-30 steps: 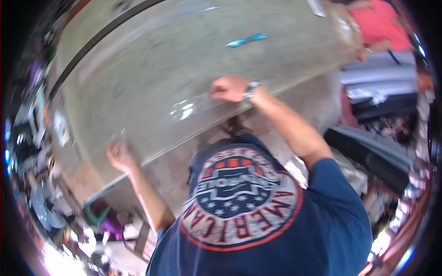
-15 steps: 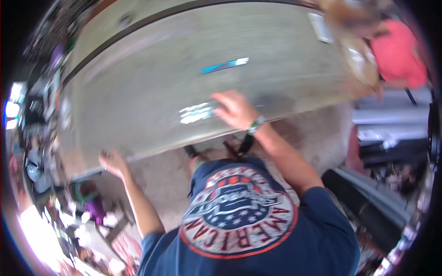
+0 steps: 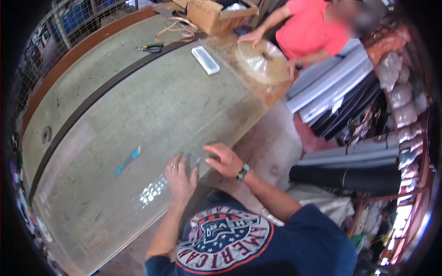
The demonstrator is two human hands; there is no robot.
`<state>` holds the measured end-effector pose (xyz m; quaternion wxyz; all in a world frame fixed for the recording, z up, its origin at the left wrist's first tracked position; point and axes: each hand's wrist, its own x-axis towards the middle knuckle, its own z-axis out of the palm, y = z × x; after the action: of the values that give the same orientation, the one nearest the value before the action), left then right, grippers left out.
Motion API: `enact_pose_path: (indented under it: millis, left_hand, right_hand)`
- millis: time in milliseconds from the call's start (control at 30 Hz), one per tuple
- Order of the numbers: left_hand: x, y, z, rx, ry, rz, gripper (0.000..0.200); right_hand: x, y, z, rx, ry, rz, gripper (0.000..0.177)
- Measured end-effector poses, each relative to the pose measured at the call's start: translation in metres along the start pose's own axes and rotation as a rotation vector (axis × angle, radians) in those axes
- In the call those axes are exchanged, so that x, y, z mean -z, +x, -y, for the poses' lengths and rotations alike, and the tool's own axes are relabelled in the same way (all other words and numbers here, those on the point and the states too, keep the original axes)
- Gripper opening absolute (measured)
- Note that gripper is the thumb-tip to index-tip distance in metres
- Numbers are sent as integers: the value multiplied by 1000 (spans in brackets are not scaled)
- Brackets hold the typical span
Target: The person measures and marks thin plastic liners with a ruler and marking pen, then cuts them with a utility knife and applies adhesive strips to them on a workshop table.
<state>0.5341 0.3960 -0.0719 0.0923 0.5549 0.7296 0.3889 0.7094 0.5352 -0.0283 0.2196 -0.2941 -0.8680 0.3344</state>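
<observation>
Left hand (image 3: 180,177) lay flat, palm down, fingers spread, on the clear plastic sheet (image 3: 152,193) near the table's near edge, just below centre of the frame. It was closed on nothing; a ring showed on one finger. Right hand (image 3: 224,160) sat just beside it, to its upper right, fingers loosely curved with the tips on the same sheet and the thumb out. It was open too; whether it pinched the sheet's edge could not be told. A watch (image 3: 242,172) was on the right wrist.

The sheet lay spread over the near part of the table (image 3: 83,78), with glare marking it at lower left of the hands. Its full extent could not be made out. A blue cutter (image 3: 127,161) lay left of the hands, apart from them.

A dark strip (image 3: 92,103) ran the table's length from upper centre to the left edge. Toward the top of the frame lay a white block (image 3: 206,60), with pliers (image 3: 149,47) to its left beyond the strip and a coiled hose (image 3: 177,28) above. A cardboard box (image 3: 216,14) stood at top centre.

At upper right a co-worker in a red shirt (image 3: 306,30) had both hands on a roll of clear film (image 3: 262,60) at the table's far corner. Grey and black rolls (image 3: 331,83) were stacked at right, and one black roll (image 3: 345,177) lay at centre right.
</observation>
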Motion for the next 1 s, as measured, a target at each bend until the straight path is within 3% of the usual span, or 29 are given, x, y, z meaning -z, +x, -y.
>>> enact_pose_path:
  millis: [167, 367, 467, 533, 600, 667, 800, 833, 1000]
  left_hand:
    - [-54, 68, -8, 42, 236, 96, 65]
    - [-54, 76, -8, 19, 129, 30, 18]
    - [-36, 59, 7, 20, 276, 87, 13]
    - [-13, 42, 11, 91, 230, 120, 10]
    - [12, 6, 20, 516, 93, 129, 6]
    - [46, -2, 3, 564, 128, 23, 4]
    - [110, -58, 33, 613, 399, -87, 7]
    - [122, -59, 24, 653, 357, -112, 7]
    - [144, -88, 26, 733, 333, -153, 9]
  right_hand:
    - [66, -18, -41, -155, -31, -71, 42]
    - [155, 17, -156, -190, -88, -127, 40]
    - [187, 48, -192, -146, -101, -127, 41]
    - [205, 74, -202, -128, -152, -101, 41]
    - [212, 98, -216, -8, -210, -78, 43]
    - [214, 122, -232, 86, -259, -46, 44]
    - [216, 162, -264, 68, -320, 52, 51]
    - [218, 169, -274, 110, -351, 97, 63]
    - [213, 164, -281, 199, -296, 515, 88]
